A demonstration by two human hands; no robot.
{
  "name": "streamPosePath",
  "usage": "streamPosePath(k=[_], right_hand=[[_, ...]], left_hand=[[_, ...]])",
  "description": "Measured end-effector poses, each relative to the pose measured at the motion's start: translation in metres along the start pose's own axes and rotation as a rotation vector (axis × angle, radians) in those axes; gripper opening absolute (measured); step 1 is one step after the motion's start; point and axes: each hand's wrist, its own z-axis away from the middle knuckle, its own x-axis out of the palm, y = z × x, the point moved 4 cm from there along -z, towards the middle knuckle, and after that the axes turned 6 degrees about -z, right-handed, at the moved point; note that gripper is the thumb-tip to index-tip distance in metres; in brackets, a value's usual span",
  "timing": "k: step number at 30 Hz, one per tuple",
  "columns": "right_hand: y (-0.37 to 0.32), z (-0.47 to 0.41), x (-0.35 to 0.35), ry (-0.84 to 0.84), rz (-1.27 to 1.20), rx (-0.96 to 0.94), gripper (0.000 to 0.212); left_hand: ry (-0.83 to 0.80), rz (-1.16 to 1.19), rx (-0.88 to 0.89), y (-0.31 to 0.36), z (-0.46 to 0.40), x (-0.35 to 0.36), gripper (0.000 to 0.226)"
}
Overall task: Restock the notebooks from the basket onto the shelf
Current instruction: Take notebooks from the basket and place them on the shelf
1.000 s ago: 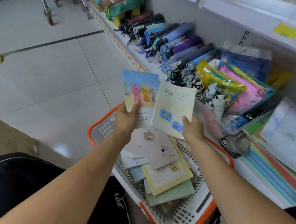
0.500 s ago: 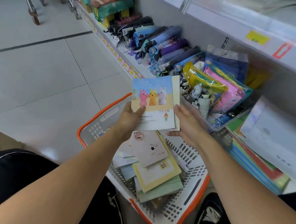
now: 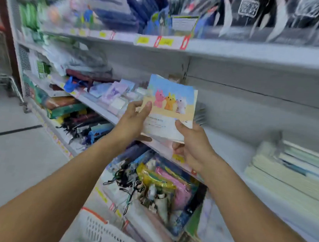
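Note:
Both hands hold a small stack of notebooks (image 3: 171, 106) in front of the middle shelf (image 3: 233, 148). The top cover shows a blue sky with pink, yellow and white rabbits. My left hand (image 3: 134, 119) grips the stack's left edge, thumb on the cover. My right hand (image 3: 192, 143) grips its lower right corner. The stack is tilted and raised above the shelf's front edge. The white basket with an orange rim (image 3: 94, 226) sits at the bottom, mostly out of frame; its contents are hidden.
A pile of pale books (image 3: 289, 172) lies on the middle shelf at right. Small pastel packs (image 3: 115, 96) lie on it at left. Umbrellas (image 3: 86, 124) and plastic pouches (image 3: 166, 187) fill the lower shelf. An upper shelf (image 3: 251, 51) with price tags hangs overhead.
The two notebooks were stacked together, then both hands lifted them from over the basket up to the middle shelf. The view swung upward; the basket dropped to the bottom edge.

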Motion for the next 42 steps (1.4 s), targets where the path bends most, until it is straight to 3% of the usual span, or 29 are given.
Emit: streamPosePath(k=[4, 9, 11, 15, 18, 21, 24, 28, 30, 31, 33, 34, 36, 38, 40, 42], right_hand=[[-0.04, -0.072, -0.026, 0.192, -0.257, 0.109, 0.01], [-0.049, -0.154, -0.031, 0.174, -0.246, 0.189, 0.03], [-0.045, -0.175, -0.036, 0.181, -0.095, 0.21, 0.03], [-0.039, -0.202, -0.06, 0.224, 0.681, 0.098, 0.021], [-0.036, -0.209, -0.064, 0.211, 1.012, -0.008, 0.04], [-0.034, -0.212, -0.065, 0.224, 1.13, -0.024, 0.068], [-0.037, -0.22, -0.064, 0.321, 1.122, -0.032, 0.071], [-0.037, -0.197, -0.046, 0.33, 1.259, -0.038, 0.071], [-0.035, -0.159, -0.035, 0.51, 1.31, -0.202, 0.081], [-0.028, -0.131, -0.021, 0.563, 1.265, -0.393, 0.075], [0.014, -0.072, 0.016, 0.395, 0.983, -0.775, 0.037], [0.049, -0.044, 0.032, 0.221, 0.865, -0.806, 0.021], [0.144, 0.004, 0.049, -0.105, 0.816, -0.533, 0.022], [0.248, 0.047, 0.046, -0.37, 0.862, -0.045, 0.036], [0.336, 0.084, 0.019, -0.428, 0.91, 0.382, 0.043], [0.393, 0.112, -0.015, -0.332, 0.915, 0.608, 0.044]], left_hand=[[-0.022, 0.007, -0.132, 0.017, -0.026, 0.017, 0.047], [0.015, 0.024, -0.229, -0.001, -0.035, 0.005, 0.028], [0.016, -0.01, -0.24, -0.008, -0.039, -0.001, 0.03], [0.026, -0.06, -0.269, -0.026, -0.05, -0.014, 0.032], [0.028, -0.077, -0.287, -0.042, -0.056, -0.018, 0.034], [0.01, -0.094, -0.305, -0.055, -0.058, -0.018, 0.034], [0.006, -0.096, -0.319, -0.064, -0.059, -0.017, 0.033], [0.015, -0.103, -0.342, -0.08, -0.045, -0.022, 0.026], [0.039, -0.1, -0.387, -0.1, -0.027, -0.029, 0.024], [0.062, -0.09, -0.431, -0.116, -0.011, -0.033, 0.022], [0.12, -0.086, -0.525, -0.161, 0.03, -0.046, 0.019], [0.148, -0.098, -0.592, -0.188, 0.056, -0.053, 0.017], [0.181, -0.152, -0.743, -0.247, 0.12, -0.065, 0.014], [0.217, -0.194, -0.89, -0.301, 0.19, -0.08, 0.011], [0.233, -0.258, -1.027, -0.341, 0.253, -0.094, 0.011], [0.232, -0.334, -1.117, -0.365, 0.29, -0.103, 0.017]])
